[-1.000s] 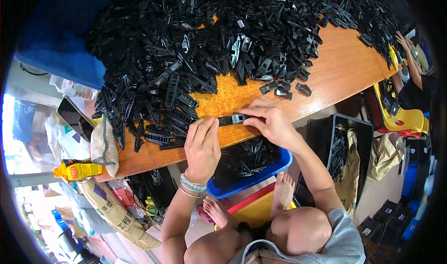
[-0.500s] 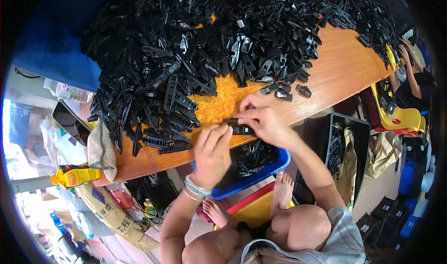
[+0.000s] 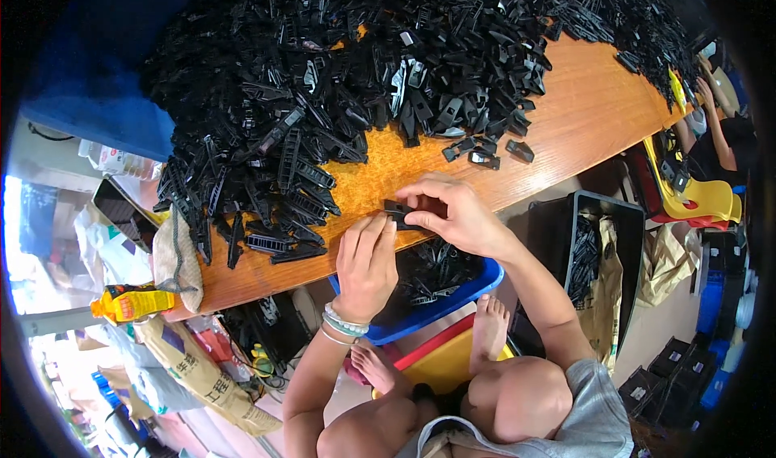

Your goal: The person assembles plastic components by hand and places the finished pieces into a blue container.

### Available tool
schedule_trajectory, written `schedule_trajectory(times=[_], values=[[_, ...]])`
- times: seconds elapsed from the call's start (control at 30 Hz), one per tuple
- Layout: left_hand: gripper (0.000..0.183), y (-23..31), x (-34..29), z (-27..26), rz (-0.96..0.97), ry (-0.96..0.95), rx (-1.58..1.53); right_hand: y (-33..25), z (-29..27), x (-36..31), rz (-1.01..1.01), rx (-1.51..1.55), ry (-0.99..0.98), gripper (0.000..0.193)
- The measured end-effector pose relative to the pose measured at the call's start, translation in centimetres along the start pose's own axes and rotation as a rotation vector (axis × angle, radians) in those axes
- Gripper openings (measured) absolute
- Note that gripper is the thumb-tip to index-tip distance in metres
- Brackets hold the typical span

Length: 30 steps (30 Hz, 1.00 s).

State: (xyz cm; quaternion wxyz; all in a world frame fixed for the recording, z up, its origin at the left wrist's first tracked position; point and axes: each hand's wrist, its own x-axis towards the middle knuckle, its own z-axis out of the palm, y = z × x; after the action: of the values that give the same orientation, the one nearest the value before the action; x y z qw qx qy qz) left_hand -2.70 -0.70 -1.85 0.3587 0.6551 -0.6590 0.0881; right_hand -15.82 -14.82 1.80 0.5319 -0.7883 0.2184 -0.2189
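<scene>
At the table's near edge my left hand [image 3: 366, 261] and my right hand [image 3: 459, 218] meet on a small black plastic part [image 3: 396, 208]. The left fingertips pinch its near left end. On its other side, the right thumb and fingers close round it, and they hide much of its shape. Just beyond lies a large heap of similar black plastic parts [image 3: 267, 78], some slim and ribbed, some short with a square hole. A few loose black pieces [image 3: 483, 159] rest apart from the heap, past my right hand.
Below the wooden table [image 3: 594, 106] stands a blue bin [image 3: 487, 278] with black parts inside. A black crate [image 3: 576, 211] with parts and brown paper is at the right, near a yellow chair [image 3: 703, 199]. Cloth [image 3: 179, 256] and a yellow bottle [image 3: 137, 303] are at the left edge. Another person's arm [image 3: 715, 130] shows far right.
The black part has tilted and shifted slightly left between my hands. My right fingers have curled further round it, lifting a little off the table side. My left hand has barely moved.
</scene>
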Motion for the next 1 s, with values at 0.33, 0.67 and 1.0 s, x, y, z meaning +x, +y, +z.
schedule_trajectory(times=[0.33, 0.67, 1.0], values=[[0.024, 0.3, 0.5, -0.1, -0.037, 0.027, -0.034, -0.4, -2.9, -3.1, -0.007, -0.288, 0.013, 0.029], [0.023, 0.7, 1.0, -0.5, -0.044, 0.002, -0.081, 0.9, -0.6, -2.1, -0.111, -0.245, 0.073, 0.026], [0.040, -4.0, 8.0, -2.1, 0.051, -0.126, 0.322, 1.0, -4.5, -4.8, -0.185, -0.543, 0.313, 0.018]])
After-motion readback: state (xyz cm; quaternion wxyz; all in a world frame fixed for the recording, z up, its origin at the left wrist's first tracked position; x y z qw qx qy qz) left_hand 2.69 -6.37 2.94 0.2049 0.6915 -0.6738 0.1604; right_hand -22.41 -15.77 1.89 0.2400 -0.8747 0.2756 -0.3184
